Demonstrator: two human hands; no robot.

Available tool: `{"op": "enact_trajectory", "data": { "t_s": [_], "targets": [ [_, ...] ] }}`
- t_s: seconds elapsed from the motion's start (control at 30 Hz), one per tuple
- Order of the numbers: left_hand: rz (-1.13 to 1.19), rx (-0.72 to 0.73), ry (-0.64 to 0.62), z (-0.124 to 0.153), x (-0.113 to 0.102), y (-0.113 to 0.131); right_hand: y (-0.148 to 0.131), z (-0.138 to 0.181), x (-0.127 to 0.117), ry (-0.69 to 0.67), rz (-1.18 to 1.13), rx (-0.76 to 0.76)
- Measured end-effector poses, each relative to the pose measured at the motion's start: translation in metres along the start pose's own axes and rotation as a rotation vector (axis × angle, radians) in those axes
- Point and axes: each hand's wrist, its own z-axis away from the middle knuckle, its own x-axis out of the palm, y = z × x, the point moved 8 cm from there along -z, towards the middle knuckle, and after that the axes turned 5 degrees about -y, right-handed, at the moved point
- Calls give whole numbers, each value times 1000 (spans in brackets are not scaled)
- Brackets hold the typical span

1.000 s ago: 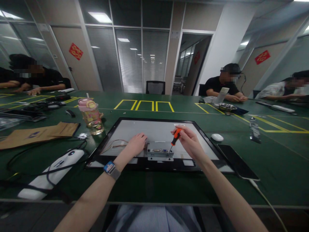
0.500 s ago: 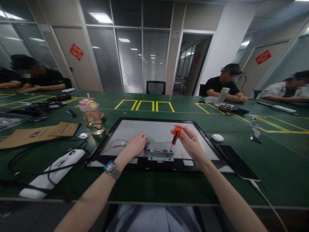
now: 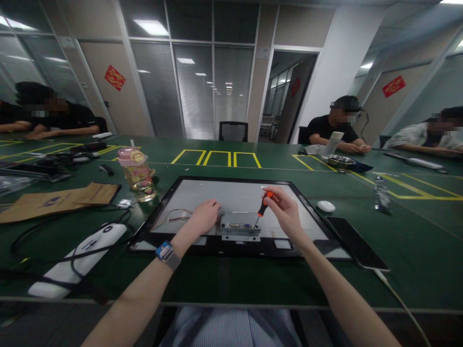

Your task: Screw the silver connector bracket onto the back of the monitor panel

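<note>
A small silver metal bracket with video ports [image 3: 240,232] stands near the front edge of a black-framed display panel [image 3: 238,182] lying on the table. My left hand [image 3: 205,216] rests on the panel, its fingers bent together against the left end of the bracket; the fingertips are partly hidden. In my right hand [image 3: 285,207] is an orange-and-black screwdriver [image 3: 265,203], pinched by the handle. Its thin shaft slants down to the right end of the bracket, beside the blue port. Thin wires [image 3: 170,215] lie on the panel left of my left hand.
To the left are a pink-lidded cup [image 3: 137,174], a brown paper bag [image 3: 54,201] and a white power strip [image 3: 79,260] with black cables. A white earbud case [image 3: 326,206] and a plugged-in phone [image 3: 356,242] lie at right. Other people sit across the table.
My right-hand fingers have shifted slightly on the screwdriver handle, which now leans a little differently. The tip stays at the bracket's right end. My left hand has hardly moved.
</note>
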Motion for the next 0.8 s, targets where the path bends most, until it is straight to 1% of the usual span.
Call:
{"op": "enact_trajectory", "data": {
  "t_s": [0.13, 0.23, 0.3, 0.37, 0.43, 0.57, 0.63, 0.7, 0.8],
  "targets": [
    [-2, -5, -10, 0, 0, 0, -6, 3, 9, -77, -19, -4],
    [1, -3, -6, 0, 0, 1, -6, 4, 8, -40, 4, -11],
    [2, 1, -1, 0, -1, 1, -8, 4, 4, 8, 48, -47],
    [0, -1, 1, 1, -1, 1, -13, 3, 2, 20, 87, -84],
    [-5, -3, 0, 1, -1, 1, -17, 3, 3, -11, 93, -88],
    [-13, 3, 5, 0, 0, 1, -15, 2, 7, -84, 42, -33],
    [-13, 5, -1, -1, 2, 0, -12, 2, 5, -55, 52, -22],
    [-13, 0, -9, -2, 3, 0, -10, 1, 0, 7, 65, -28],
    [-14, -4, -8, -1, 3, -1, -9, 0, -5, 61, 40, -42]
  ]
}}
